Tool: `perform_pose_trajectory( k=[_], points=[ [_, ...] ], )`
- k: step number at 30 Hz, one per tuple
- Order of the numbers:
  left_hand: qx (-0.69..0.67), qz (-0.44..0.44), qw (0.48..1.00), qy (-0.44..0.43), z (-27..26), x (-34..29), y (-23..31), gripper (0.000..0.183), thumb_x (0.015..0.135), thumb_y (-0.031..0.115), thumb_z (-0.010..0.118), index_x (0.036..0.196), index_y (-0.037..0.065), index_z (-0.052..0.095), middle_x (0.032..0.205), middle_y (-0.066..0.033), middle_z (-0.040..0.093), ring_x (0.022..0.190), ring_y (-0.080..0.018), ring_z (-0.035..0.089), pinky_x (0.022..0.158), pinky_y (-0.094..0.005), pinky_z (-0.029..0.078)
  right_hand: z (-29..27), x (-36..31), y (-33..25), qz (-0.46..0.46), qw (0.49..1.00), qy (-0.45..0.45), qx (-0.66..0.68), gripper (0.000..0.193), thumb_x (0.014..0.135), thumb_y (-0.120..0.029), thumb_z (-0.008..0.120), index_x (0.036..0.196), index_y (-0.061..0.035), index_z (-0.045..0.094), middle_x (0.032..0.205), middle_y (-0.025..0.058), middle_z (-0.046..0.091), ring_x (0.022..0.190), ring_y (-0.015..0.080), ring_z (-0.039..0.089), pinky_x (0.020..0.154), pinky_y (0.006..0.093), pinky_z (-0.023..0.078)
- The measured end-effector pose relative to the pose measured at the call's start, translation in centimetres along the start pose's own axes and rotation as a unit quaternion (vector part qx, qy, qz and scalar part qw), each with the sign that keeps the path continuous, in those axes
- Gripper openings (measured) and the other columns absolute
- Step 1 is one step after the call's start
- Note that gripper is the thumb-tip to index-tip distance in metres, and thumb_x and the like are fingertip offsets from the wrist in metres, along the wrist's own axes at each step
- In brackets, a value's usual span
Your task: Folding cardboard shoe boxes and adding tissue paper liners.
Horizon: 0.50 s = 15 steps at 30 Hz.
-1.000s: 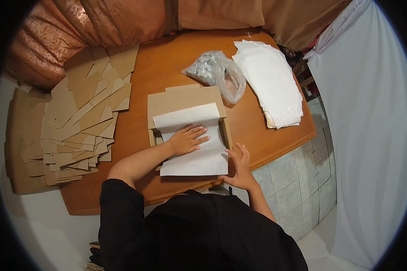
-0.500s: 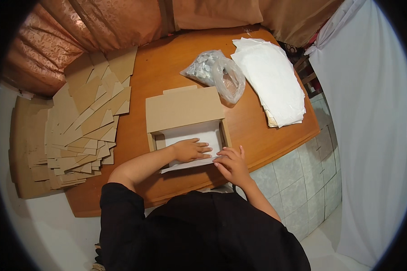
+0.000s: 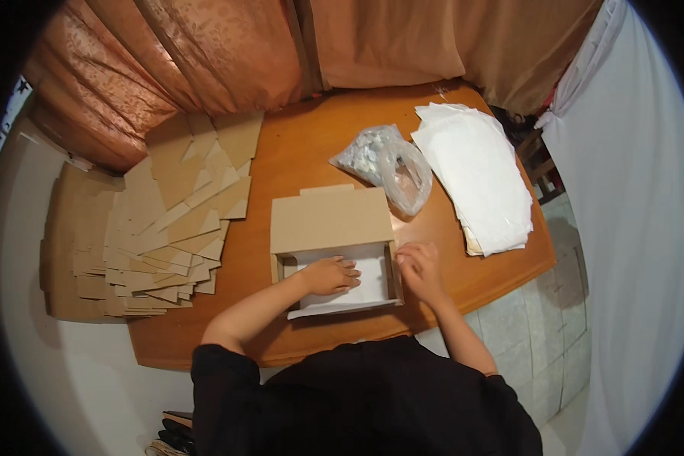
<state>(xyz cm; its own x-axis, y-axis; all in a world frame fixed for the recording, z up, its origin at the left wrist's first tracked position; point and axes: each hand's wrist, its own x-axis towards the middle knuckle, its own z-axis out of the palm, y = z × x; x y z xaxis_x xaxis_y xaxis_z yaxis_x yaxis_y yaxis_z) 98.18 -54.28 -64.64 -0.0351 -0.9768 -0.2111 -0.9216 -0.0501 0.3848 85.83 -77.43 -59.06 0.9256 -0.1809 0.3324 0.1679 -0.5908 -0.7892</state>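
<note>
An open cardboard box point(image 3: 328, 220) stands on the table in front of me, its lid flap raised at the far side. White paper point(image 3: 371, 283) lines its inside, and a strip of it hangs over the near edge. My left hand point(image 3: 331, 276) reaches into the box, palm down on the paper with its fingers stretched out. Just outside the box's right wall is my right hand point(image 3: 421, 270); its fingers are loosely bent and somewhat apart, and nothing shows in them.
Flat cardboard pieces point(image 3: 178, 228) lie in a large overlapping pile at the left. Behind the box, a clear plastic bag point(image 3: 372, 156) holds small silvery pieces. A stack of white paper sheets point(image 3: 479, 178) covers the right part of the wooden table point(image 3: 296, 137). Curtains point(image 3: 380, 45) hang behind.
My right hand has moved from the box's near right corner to outside its right wall. My left hand stays on the paper. The whole view has shifted, so everything appears lower and farther right.
</note>
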Motion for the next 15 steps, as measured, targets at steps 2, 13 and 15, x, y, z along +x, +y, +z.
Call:
perform_pose_trajectory(
  k=[2, 13, 15],
  points=[
    [-0.131, -0.063, 0.986, 0.081, -2.8, -1.0, 0.5, 0.034, 0.089, 0.029, 0.053, 0.117, 0.010, 0.058, 0.120, -0.0111, 0.057, 0.115, -0.0280, 0.051, 0.101, -0.0410, 0.036, -0.1, 2.8, 1.9, 0.001, 0.999, 0.019, -0.044, 0.014, 0.081, -0.016, 0.059, 0.092, -0.0111, 0.066, 0.095, 0.0064, 0.063, 0.098, 0.0263, 0.054, 0.094, 0.0467, 0.030],
    [-0.388, -0.318, 0.858, 0.114, -3.7, -7.0, 8.7, 0.033, 0.083, 0.029, 0.065, 0.108, 0.008, 0.064, 0.105, -0.0106, 0.064, 0.100, -0.0268, 0.058, 0.084, -0.0360, 0.046, 5.1, 15.2, 13.8, 0.171, 0.954, 0.063, -0.239, 0.018, 0.081, -0.025, 0.058, 0.092, -0.0147, 0.069, 0.095, 0.0066, 0.068, 0.092, 0.0272, 0.061, 0.097, 0.0595, 0.027],
    [-0.433, -0.333, 0.818, 0.180, -3.8, -6.6, 8.9, 0.023, 0.082, 0.026, 0.065, 0.092, 0.005, 0.068, 0.089, -0.0101, 0.067, 0.086, -0.0269, 0.062, 0.075, -0.0352, 0.048, 5.2, 15.7, 13.2, 0.179, 0.939, 0.012, -0.293, 0.018, 0.082, -0.027, 0.059, 0.091, -0.0151, 0.068, 0.093, 0.0047, 0.068, 0.092, 0.0265, 0.061, 0.098, 0.0673, 0.020]
  ],
)
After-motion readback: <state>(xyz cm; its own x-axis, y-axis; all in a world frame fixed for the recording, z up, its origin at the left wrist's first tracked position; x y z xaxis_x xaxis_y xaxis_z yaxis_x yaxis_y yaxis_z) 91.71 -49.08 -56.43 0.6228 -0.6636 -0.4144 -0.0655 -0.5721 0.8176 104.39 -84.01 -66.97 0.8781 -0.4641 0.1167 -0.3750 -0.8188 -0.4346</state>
